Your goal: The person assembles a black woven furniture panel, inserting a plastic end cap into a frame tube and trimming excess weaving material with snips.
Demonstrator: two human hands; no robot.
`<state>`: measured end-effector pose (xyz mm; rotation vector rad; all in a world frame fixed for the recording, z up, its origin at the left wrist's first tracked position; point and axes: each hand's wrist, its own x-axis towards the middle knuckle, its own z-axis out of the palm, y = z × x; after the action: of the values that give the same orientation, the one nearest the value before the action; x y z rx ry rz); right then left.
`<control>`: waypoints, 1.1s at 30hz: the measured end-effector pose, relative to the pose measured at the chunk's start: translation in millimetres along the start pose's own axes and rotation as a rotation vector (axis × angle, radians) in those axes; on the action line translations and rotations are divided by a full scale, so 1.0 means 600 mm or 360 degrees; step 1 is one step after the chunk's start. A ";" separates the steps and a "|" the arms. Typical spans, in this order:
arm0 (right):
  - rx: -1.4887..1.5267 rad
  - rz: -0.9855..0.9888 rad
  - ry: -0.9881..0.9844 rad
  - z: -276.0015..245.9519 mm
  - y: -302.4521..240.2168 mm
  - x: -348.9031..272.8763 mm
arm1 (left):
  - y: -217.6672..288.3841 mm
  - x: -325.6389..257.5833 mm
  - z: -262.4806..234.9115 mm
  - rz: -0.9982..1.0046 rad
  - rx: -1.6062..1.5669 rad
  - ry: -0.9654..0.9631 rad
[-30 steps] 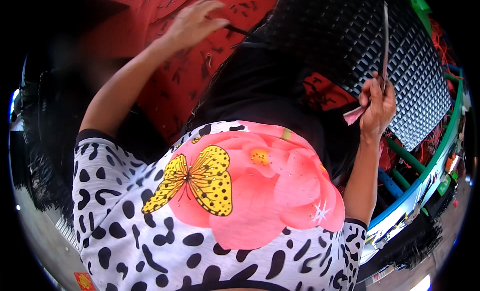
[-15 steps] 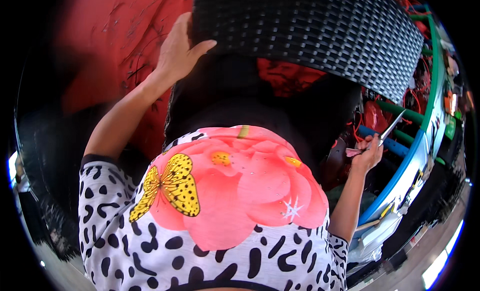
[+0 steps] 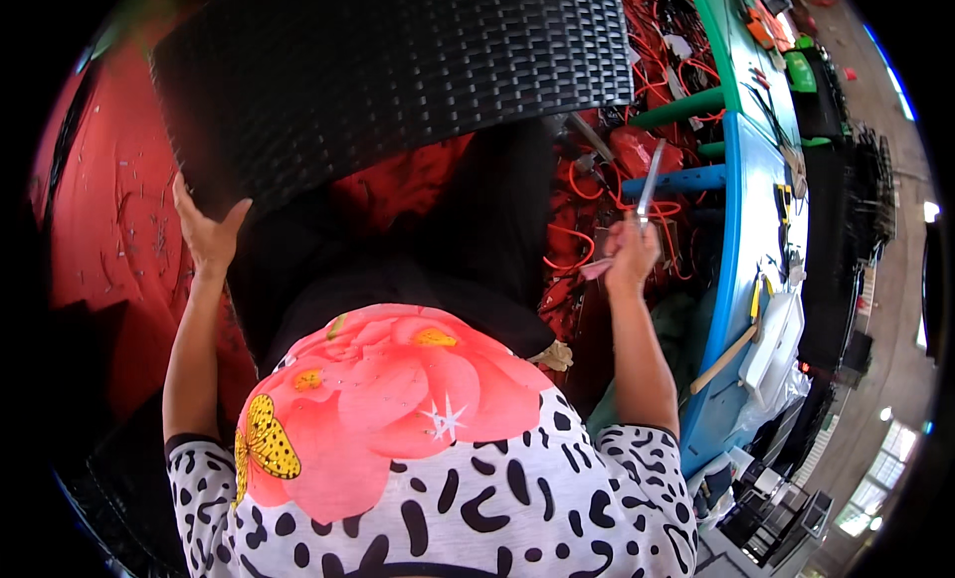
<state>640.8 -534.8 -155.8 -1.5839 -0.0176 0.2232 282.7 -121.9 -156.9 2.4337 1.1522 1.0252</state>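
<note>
A black woven panel [image 3: 398, 76] of flat, glossy strips lies tilted across the far side of my lap. My left hand [image 3: 209, 235] grips its near left corner, fingers along the side edge and thumb apart at the lower edge. My right hand [image 3: 632, 255] is closed around a tool with a long, narrow, shiny metal blade [image 3: 652, 180] pointing up and away. Motion blurs this hand, and the tool's exact kind is unclear. Something pink [image 3: 597, 269] sticks out at the hand's left side. The blade is apart from the panel.
At the right curves a blue table [image 3: 731, 250] with a green section [image 3: 711, 11], holding a white tray [image 3: 776, 349] and a wooden-handled tool [image 3: 723, 359]. Orange-red cords [image 3: 572, 250] and a red plastic bag [image 3: 642, 148] lie below. Red sheeting [image 3: 119, 240] spreads at left.
The view has swung right, so the panel and both hands appear farther left. My left hand stays at the panel's corner. My right hand still holds the bladed tool, now pointing more upright.
</note>
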 end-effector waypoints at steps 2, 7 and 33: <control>-0.0182 -0.0238 0.0151 -0.072 -0.025 0.040 | -0.012 -0.006 -0.001 0.0022 -0.0026 -0.0006; -0.1686 -0.0405 0.0953 -0.343 -0.085 0.159 | -0.033 -0.031 -0.045 -0.0241 -0.0059 -0.0361; -0.1850 -0.0843 -0.0243 0.185 -0.103 0.317 | -0.055 -0.015 -0.202 -0.0708 -0.0697 -0.1166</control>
<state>818.3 -394.7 -120.4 -2.6233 -0.7994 -0.1280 175.9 -114.8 -90.7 1.8194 0.9899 0.1767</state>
